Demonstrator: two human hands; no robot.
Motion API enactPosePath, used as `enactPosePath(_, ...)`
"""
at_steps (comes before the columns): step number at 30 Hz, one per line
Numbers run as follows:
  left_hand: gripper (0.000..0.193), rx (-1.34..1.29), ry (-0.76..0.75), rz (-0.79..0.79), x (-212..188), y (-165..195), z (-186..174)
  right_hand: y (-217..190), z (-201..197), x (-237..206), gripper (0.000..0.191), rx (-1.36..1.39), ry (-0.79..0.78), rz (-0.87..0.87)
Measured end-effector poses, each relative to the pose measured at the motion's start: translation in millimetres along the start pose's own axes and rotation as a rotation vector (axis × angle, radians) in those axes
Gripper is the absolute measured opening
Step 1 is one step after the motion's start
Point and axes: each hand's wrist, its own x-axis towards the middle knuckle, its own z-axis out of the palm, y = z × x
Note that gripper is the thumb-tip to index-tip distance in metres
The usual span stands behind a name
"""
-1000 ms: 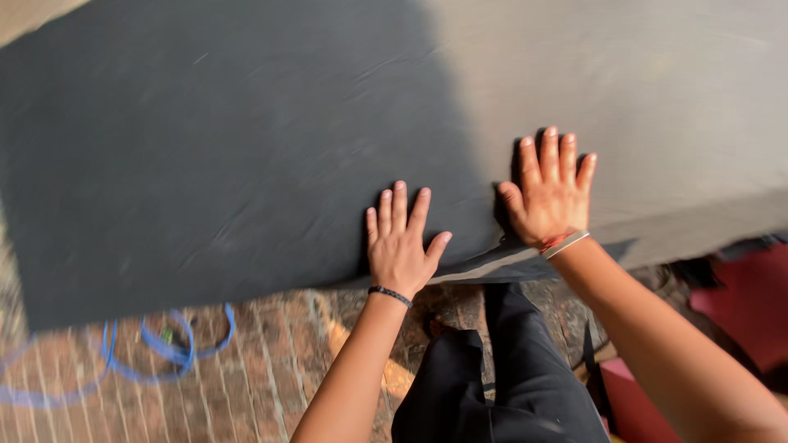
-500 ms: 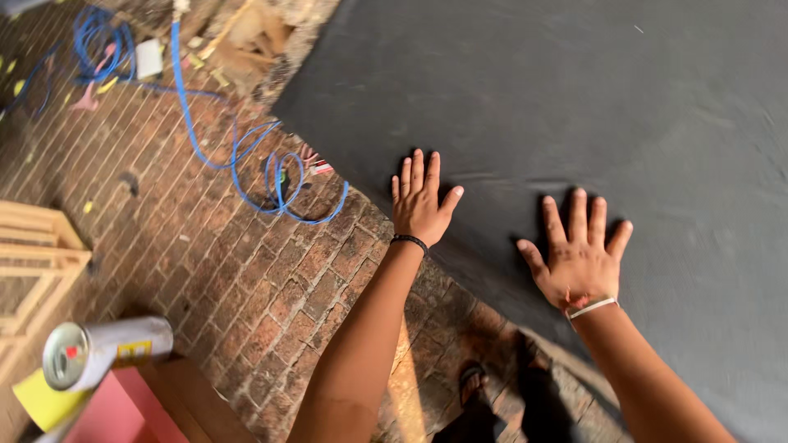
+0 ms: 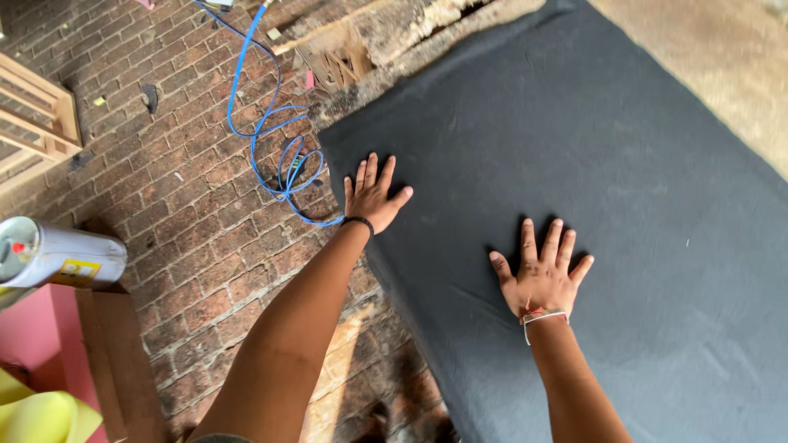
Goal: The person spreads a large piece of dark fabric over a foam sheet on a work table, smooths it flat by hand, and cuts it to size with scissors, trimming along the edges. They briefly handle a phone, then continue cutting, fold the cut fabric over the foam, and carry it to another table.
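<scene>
Fabric: dark grey, matte, felt-like sheet, roughly rectangular, lying flat and slanting from lower centre to upper right. Faint creases show near my palms. Its left edge runs along the brick floor; a tan, rough surface lies beyond its upper right edge.

My left hand lies palm down at the sheet's left edge near the corner, fingers spread, holding nothing. A thin dark band circles that wrist.

My right hand lies palm down further in on the sheet, fingers fanned, flat against the cloth, holding nothing. A pale bracelet with a red thread sits at the wrist.

Blue cable, thin and glossy, loops in coils on the bricks just left of my left hand. A metal spray can, cylindrical, lies on its side at far left. A slatted wood frame stands at upper left. Bricks are reddish, worn, uneven.
</scene>
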Motion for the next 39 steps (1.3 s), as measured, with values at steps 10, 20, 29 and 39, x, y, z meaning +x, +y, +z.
enactPosePath(10,0.099,0.071,0.107,0.198,95.0,-27.4,-59.8,-36.9,-14.4,144.2,0.085,-0.044,-0.007,0.136)
enactPosePath(20,0.127,0.046,-0.279,0.308,114.1,-36.6,-90.1,-217.5,-15.5,276.8,0.088,-0.069,-0.043,0.151)
enactPosePath(29,0.146,0.037,-0.683,0.366,152.4,-51.3,-106.4,-237.9,-18.6,298.2,0.087,-0.066,-0.04,0.17)
enactPosePath(39,0.082,-0.429,-0.703,0.407,221.6,-99.3,-133.0,-235.7,-15.2,303.5,0.087,-0.108,-0.119,0.197)
